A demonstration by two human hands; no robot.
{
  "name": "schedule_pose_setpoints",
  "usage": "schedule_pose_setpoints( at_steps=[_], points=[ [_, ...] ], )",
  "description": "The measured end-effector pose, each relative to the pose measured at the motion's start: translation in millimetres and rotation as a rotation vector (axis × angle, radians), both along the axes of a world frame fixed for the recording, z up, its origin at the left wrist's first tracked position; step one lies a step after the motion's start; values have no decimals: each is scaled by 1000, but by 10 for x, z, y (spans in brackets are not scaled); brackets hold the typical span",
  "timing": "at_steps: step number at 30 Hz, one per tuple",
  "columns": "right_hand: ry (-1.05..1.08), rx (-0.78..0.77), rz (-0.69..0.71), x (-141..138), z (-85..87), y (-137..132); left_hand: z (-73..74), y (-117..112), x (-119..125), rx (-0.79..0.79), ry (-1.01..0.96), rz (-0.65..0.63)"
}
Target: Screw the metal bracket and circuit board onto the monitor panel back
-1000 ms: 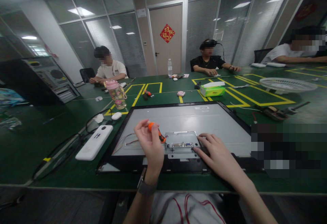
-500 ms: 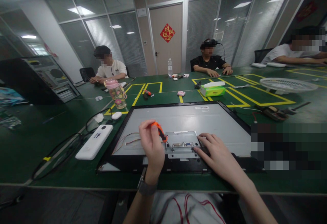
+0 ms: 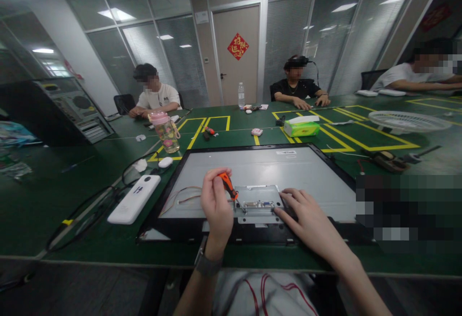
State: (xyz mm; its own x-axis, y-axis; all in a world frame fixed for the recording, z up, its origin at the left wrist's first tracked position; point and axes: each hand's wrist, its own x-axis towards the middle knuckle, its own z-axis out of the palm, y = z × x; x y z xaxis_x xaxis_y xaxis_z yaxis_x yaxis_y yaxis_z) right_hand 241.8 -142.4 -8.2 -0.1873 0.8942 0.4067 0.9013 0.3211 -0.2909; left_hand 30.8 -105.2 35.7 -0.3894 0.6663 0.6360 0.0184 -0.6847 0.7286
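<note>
My left hand (image 3: 217, 200) is closed around the orange and black handle of a screwdriver (image 3: 228, 186). The screwdriver leans down to the right, its tip at the lower left of a metal bracket (image 3: 258, 194) with video ports (image 3: 259, 204). That bracket sits on the grey metal back of a flat display panel (image 3: 306, 167) with a black frame. My right hand (image 3: 306, 212) lies open over the bracket's right side, fingers apart, thumb near the ports' right end. Thin wires (image 3: 184, 192) run from the panel's left side toward my left hand.
A white power bank (image 3: 134, 199) and black cables (image 3: 86, 215) lie left of the panel. Behind stand a pink-lidded bottle (image 3: 166, 133) and a green tissue pack (image 3: 301, 127). A racket (image 3: 407, 120) and a dark tool (image 3: 390, 159) lie right. Several people sit across the table.
My left hand and the screwdriver handle have shifted slightly to the right, while the tip stays at the bracket's lower left. My right hand keeps its place.
</note>
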Motion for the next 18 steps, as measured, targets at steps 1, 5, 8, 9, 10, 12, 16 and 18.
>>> schedule_pose_setpoints(
  at_steps=[1, 5, 8, 9, 10, 12, 16, 18],
  points=[
    [0, 1, -2, 1, -2, 0, -2, -5, 1, -14, -14, -28],
    [-3, -9, -4, 4, -4, 4, 20, 0, 0, 101, 55, 18],
    [-6, -21, 0, 4, -3, 7, 37, 3, -4, 147, 101, 84],
    [-5, -25, 1, 3, -3, 7, 36, 0, -5, 124, 103, 76],
    [-4, -27, 1, 2, -4, 7, 32, -5, -5, 92, 96, 55],
    [-4, -32, 3, 0, -6, 5, 19, -13, -3, 17, 61, -9],
    [-6, -31, 3, 1, -10, 1, 13, -9, -2, 33, 47, -25],
    [-3, -25, 0, 1, -10, 1, 25, 1, -4, 106, 79, 42]
  ],
)
